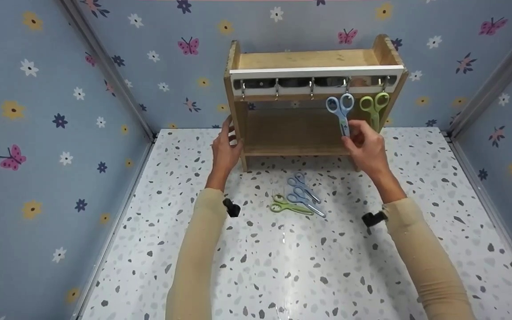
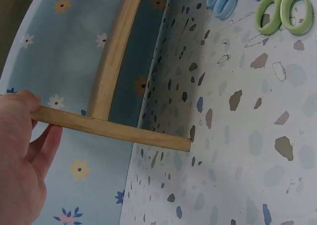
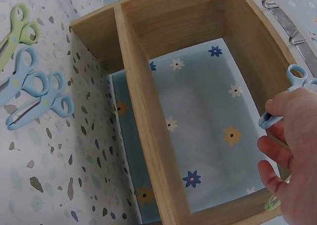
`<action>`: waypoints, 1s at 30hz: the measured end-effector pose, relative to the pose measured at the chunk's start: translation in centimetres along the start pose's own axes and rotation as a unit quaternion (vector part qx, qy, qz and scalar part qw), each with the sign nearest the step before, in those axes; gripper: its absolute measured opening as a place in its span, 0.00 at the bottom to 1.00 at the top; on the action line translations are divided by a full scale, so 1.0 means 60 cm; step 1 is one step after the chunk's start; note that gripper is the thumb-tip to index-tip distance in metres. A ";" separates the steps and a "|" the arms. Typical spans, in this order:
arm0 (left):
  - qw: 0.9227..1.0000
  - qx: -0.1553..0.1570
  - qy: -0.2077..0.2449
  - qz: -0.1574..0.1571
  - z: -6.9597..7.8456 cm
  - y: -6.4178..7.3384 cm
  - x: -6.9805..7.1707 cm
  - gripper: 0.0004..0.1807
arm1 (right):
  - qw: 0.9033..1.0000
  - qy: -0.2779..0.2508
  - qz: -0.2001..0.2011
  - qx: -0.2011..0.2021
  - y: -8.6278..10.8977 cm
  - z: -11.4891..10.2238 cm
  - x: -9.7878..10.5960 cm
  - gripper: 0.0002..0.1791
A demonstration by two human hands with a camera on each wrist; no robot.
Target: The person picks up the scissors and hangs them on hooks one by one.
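My right hand [image 1: 368,149] pinches the blade end of blue scissors [image 1: 341,111], whose handle loops are up at a hook of the rack. Beside them, green scissors [image 1: 374,106] hang from the rightmost hook. On the left, my left hand [image 1: 226,153] grips the side panel of the wooden shelf [image 1: 296,149], thumb on one face and fingers on the other, as the left wrist view shows. In the right wrist view the blue scissors [image 3: 270,120] stick out past my thumb and fingertips.
On the speckled table [image 1: 256,266] in front of the shelf lie two pairs of blue scissors [image 1: 302,195] and one green pair [image 1: 289,206]. A white hook rail [image 1: 296,91] spans the shelf front. Flower-patterned walls [image 1: 38,133] enclose the table on three sides.
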State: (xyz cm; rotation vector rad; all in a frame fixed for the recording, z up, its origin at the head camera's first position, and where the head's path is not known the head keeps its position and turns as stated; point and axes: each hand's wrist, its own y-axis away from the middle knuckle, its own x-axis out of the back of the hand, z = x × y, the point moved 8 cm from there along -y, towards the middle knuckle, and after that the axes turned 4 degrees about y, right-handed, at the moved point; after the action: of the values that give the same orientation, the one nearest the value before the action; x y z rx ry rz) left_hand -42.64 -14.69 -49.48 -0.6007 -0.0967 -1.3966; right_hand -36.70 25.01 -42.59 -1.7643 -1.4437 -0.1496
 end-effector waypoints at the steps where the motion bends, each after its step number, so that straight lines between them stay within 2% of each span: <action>1: 1.000 0.002 0.000 -0.001 0.000 0.000 0.000 0.43 | 1.000 -0.001 0.000 -0.001 0.001 0.001 -0.001 0.19; 10: 1.000 -0.004 0.001 0.003 0.003 0.001 0.002 0.42 | 1.000 -0.013 -0.006 -0.002 0.008 0.003 -0.012 0.20; 16: 1.000 -0.008 0.000 0.003 0.005 0.001 0.001 0.42 | 1.000 -0.025 0.004 0.004 0.011 0.003 -0.013 0.22; 23: 1.000 0.004 0.001 0.003 0.002 0.002 0.000 0.43 | 0.999 -0.034 0.003 0.005 0.013 0.005 -0.015 0.23; 30: 1.000 0.017 0.001 0.001 -0.001 0.001 -0.002 0.43 | 0.999 -0.031 -0.004 -0.012 0.017 0.010 -0.016 0.24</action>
State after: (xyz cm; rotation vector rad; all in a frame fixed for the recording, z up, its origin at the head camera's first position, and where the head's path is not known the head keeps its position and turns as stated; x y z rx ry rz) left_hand -42.62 -14.62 -49.59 -0.5718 -0.1188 -1.3914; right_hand -36.36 24.68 -44.07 -1.7968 -1.4987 -0.1189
